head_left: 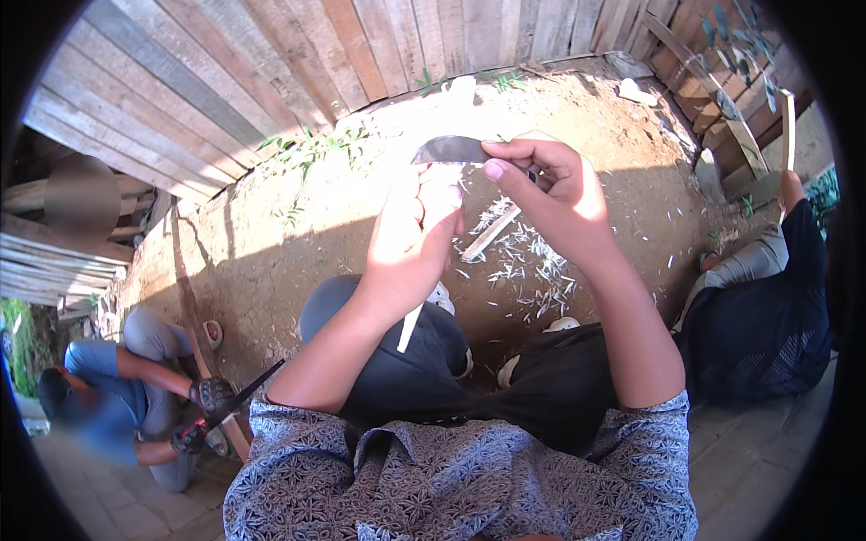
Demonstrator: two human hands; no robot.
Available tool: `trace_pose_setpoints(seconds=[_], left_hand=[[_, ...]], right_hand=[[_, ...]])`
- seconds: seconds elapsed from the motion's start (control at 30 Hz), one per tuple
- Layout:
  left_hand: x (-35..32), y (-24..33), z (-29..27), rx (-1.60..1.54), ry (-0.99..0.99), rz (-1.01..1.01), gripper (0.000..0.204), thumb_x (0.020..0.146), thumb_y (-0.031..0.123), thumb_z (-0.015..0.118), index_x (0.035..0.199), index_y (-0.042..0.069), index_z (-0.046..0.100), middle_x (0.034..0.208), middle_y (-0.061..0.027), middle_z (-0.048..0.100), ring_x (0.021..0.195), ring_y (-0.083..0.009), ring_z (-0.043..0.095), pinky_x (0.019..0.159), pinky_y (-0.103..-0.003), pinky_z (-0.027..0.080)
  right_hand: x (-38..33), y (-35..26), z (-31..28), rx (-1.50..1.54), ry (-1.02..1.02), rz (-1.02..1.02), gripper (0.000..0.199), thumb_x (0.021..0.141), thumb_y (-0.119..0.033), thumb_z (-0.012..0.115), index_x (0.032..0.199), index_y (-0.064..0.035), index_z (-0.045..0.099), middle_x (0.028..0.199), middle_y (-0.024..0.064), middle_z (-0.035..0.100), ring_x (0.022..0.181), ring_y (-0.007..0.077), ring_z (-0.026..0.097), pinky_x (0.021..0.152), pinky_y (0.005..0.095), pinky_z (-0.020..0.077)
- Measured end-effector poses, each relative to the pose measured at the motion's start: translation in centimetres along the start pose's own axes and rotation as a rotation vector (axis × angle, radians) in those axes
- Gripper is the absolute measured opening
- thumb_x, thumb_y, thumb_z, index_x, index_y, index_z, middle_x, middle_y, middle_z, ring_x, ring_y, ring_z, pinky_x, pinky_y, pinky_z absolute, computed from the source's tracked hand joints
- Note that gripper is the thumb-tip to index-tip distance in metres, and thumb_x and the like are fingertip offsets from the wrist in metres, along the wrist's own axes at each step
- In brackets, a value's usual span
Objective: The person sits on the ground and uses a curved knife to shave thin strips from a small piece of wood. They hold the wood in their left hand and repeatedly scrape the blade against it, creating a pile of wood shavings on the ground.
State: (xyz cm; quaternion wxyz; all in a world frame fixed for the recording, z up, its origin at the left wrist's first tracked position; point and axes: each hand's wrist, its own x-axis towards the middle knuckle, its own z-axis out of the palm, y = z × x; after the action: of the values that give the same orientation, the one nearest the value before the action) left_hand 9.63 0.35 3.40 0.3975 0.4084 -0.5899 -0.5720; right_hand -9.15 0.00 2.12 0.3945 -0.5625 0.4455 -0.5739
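Head view: right fingers (514, 183) grip one knife (453, 151), left fingers (442, 197) one pale stick (409, 330).

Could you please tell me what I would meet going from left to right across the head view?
A co-worker in blue, the left hand with a pale wooden strip, the right hand holding a knife, a co-worker in a dark top.
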Motion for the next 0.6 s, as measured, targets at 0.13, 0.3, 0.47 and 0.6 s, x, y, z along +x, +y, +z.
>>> trace_pose_setpoints(seconds=[0.13, 0.3, 0.47, 0.6], left_hand=[[3.2, -1.2, 3.0, 0.132, -0.111, -0.012, 0.016, 0.105, 0.021, 0.046, 0.101, 0.007, 0.053, 0.077, 0.0001, 0.052, 0.049, -0.0049, 0.043, 0.044, -0.022, 0.035], [4.0, -4.1, 5.5, 0.107, -0.175, -0.144, 0.026, 0.108, 0.032, 0.044, 0.099, 0.009, 0.052, 0.072, 0.0009, 0.048, 0.045, -0.0055, 0.042, 0.041, -0.021, 0.035], [4.0, -4.3, 6.5, 0.15, -0.168, -0.189, 0.027, 0.108, 0.032, 0.043, 0.096, 0.009, 0.051, 0.071, 0.0005, 0.048, 0.045, -0.006, 0.043, 0.041, -0.021, 0.035], [4.0, -4.7, 6.3, 0.124, -0.163, -0.198, 0.027, 0.108, 0.031, 0.043, 0.096, 0.009, 0.052, 0.069, 0.0009, 0.047, 0.044, -0.0061, 0.042, 0.041, -0.02, 0.036]], right_hand=[[-1.3, 2.7, -3.4, 0.014, 0.106, 0.029, 0.02, 0.09, -0.017, 0.075, 0.106, -0.0041, 0.074, 0.088, -0.0008, 0.072, 0.073, 0.0021, 0.055, 0.065, 0.0216, 0.045], [-3.5, 6.0, -5.3, -0.071, 0.142, 0.104, 0.018, 0.092, -0.015, 0.073, 0.105, -0.0026, 0.073, 0.088, 0.0021, 0.072, 0.076, 0.0024, 0.058, 0.067, 0.0231, 0.0474], [-4.3, 7.5, -5.5, -0.165, 0.231, -0.032, 0.017, 0.091, -0.015, 0.073, 0.104, -0.004, 0.074, 0.096, 0.0061, 0.075, 0.074, 0.007, 0.063, 0.067, 0.0243, 0.0483], [-4.2, 7.7, -5.0, -0.249, 0.31, -0.046, 0.02, 0.091, -0.02, 0.073, 0.104, -0.0041, 0.074, 0.092, 0.0055, 0.075, 0.072, 0.01, 0.063, 0.066, 0.0261, 0.0486]])
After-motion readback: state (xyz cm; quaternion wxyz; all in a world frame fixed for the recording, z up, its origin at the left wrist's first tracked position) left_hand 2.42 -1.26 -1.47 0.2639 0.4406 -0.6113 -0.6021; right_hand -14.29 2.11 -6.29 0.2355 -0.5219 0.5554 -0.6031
